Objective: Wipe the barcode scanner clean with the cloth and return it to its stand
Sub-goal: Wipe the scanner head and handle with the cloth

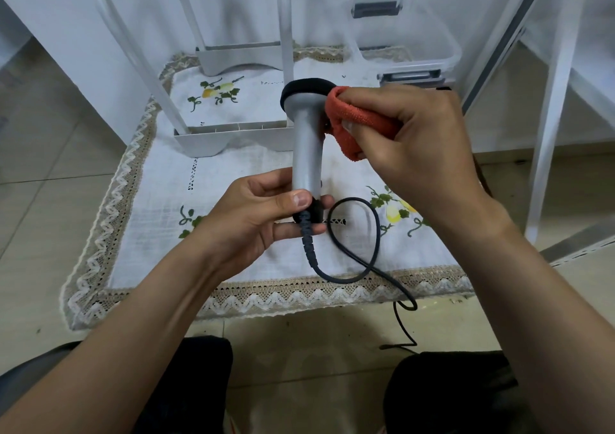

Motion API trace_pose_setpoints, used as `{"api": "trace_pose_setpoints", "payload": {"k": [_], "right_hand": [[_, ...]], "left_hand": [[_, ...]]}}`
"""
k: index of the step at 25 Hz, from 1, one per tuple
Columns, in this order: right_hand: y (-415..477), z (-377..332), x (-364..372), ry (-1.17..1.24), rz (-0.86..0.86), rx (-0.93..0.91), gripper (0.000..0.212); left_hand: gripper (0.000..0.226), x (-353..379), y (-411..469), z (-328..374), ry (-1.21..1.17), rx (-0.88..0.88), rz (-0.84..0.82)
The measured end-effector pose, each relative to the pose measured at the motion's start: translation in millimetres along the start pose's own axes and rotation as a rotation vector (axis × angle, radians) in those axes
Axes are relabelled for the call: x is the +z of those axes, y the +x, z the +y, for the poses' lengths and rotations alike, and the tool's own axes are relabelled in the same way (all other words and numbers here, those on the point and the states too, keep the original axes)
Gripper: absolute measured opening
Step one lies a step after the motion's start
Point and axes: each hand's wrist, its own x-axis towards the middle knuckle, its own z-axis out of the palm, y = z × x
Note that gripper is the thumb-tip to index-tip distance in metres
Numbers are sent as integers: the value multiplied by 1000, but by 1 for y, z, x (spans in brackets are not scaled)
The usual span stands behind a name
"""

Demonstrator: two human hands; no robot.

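Curling round the scanner (307, 140) handle's base, left hand (253, 214) steadies it; right hand (412, 137) pinches cloth (359, 124) against its neck.

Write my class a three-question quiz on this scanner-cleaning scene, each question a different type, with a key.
1. True or false: the left hand grips the barcode scanner by its black head.
2. The orange cloth is: A) folded on the person's lap; B) bunched in the right hand, against the scanner below its head; C) wrapped round the left hand.
3. Where does the cable run from the handle?
Key: 1 false, it grips the handle's lower end. 2 B. 3 It loops over the tablecloth and drops off its near edge to the floor.
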Motion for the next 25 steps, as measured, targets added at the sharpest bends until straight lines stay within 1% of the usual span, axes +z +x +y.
{"api": "trace_pose_setpoints", "payload": {"k": [2,6,9,11,13,15,18,19,21,23,25], "right_hand": [[1,0,1,-20,-6,-33,24],[1,1,5,-93,2,-84,25],[1,0,8,-128,4,-77,26],[2,-1,7,-106,-9,-74,27],[4,0,5,-94,-53,-86,27],[4,1,2,-79,-114,-97,25],[3,2,-1,-16,-189,-96,21],[3,2,-3,-2,-182,-92,21],[5,5,-6,-2,-114,-87,21],[7,8,-8,-38,-60,-78,20],[7,7,-6,-86,-51,-102,20]], "left_hand": [[36,1,0,1,-4,-2,-4],[31,5,-2,0,-21,-9,-24],[30,6,-2,0,-13,-7,-47],[24,6,-2,0,7,-2,-64],[20,4,-2,-1,24,2,-62],[22,3,-2,-2,34,7,-50],[19,3,-1,0,28,17,-53],[21,4,-1,0,23,23,-57],[26,4,0,0,15,26,-54],[26,5,1,-2,5,21,-44],[28,5,2,-2,5,12,-44]]}}
